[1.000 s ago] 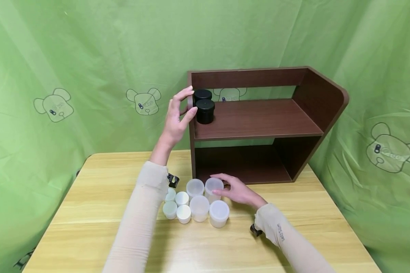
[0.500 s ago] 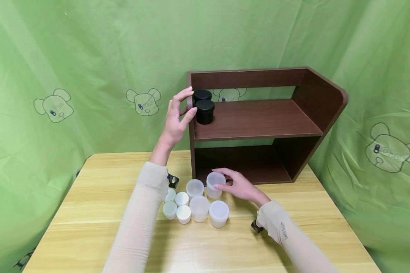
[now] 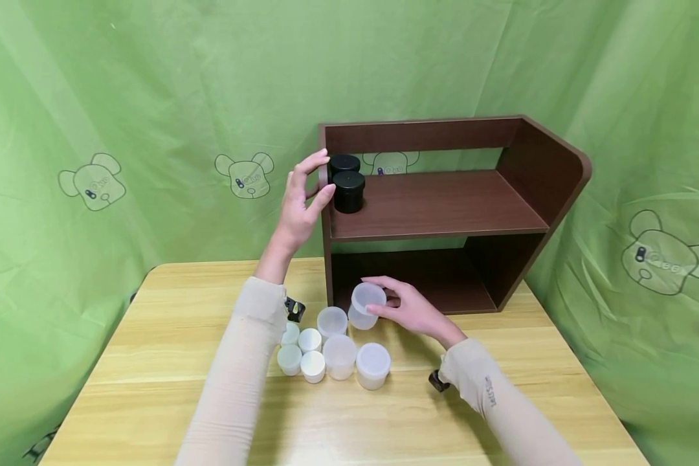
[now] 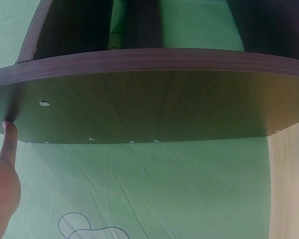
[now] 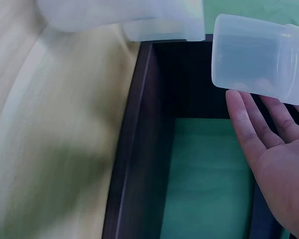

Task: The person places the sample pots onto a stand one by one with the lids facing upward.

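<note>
My right hand (image 3: pixel 410 309) pinches a translucent plastic jar (image 3: pixel 366 304) by its upper part, thumb in front and fingers behind. The jar hangs above the table at the shelf's lower opening; the right wrist view shows its translucent body (image 5: pixel 246 55) and wider lid. My left hand (image 3: pixel 297 210) grips the front edge of the brown desk shelf's left side panel (image 3: pixel 327 259). In the left wrist view its fingertips (image 4: pixel 9 130) touch the panel's outer face. Two black lidded jars (image 3: pixel 348 199) stand on the upper board, just inside that panel.
Three more large translucent jars (image 3: pixel 340 355) stand on the wooden table (image 3: pixel 169 362) before the shelf. Several smaller white-lidded jars (image 3: pixel 312 366) stand to their left. Green cloth (image 3: pixel 169 77) hangs behind and at both sides.
The right hand has lifted the translucent jar off the table from among the others, raising it toward the lower opening and tilting it. My left hand stays at the panel.
</note>
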A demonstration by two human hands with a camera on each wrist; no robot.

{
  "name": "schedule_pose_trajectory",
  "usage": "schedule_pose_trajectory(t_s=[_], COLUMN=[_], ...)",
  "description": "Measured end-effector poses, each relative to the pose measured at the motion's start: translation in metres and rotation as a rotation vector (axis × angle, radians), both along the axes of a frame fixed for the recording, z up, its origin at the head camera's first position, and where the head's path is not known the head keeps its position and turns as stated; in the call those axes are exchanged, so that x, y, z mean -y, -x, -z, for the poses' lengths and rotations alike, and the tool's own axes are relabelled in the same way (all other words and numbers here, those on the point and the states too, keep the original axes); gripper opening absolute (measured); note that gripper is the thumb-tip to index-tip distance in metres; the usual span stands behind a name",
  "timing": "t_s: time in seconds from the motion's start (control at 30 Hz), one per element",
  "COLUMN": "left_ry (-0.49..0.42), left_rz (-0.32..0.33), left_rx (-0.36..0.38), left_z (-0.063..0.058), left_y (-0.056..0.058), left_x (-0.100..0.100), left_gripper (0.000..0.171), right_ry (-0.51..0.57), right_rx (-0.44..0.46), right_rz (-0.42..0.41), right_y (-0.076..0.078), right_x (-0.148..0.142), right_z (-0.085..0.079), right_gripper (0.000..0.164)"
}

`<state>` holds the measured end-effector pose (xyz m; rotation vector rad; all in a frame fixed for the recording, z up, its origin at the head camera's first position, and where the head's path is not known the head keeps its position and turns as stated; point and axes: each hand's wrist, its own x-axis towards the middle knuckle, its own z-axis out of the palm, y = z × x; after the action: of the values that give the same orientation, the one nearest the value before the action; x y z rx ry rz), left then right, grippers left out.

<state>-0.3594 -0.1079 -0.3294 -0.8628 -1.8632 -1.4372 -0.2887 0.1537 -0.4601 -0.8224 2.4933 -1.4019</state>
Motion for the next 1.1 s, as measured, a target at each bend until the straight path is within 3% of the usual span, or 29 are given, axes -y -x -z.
schedule_pose_trajectory(t_s=[0.33,0.67,1.1], left_ry=[-0.013,-0.027,-0.019], left_rz=[0.002,0.022,0.014], left_rx=[0.019,0.045,0.05], left_z=[-0.003,-0.024,-0.025], left_y=[-0.004,-0.035,-0.036], left_x=[-0.002,-0.007,-0.007], left_gripper=[0.046,0.044,0.044], right_ry=[0.073,0.134,0.214], right_rx=[0.012,-0.031,-0.12], right_rz=[-0.02,-0.054,-0.06], right_y=[-0.006,-0.01,-0.018], right_x=[0.003,0.004,0.002], right_z=[-0.025,-0.054,-0.096], right_gripper=[0.056,0.056,0.058])
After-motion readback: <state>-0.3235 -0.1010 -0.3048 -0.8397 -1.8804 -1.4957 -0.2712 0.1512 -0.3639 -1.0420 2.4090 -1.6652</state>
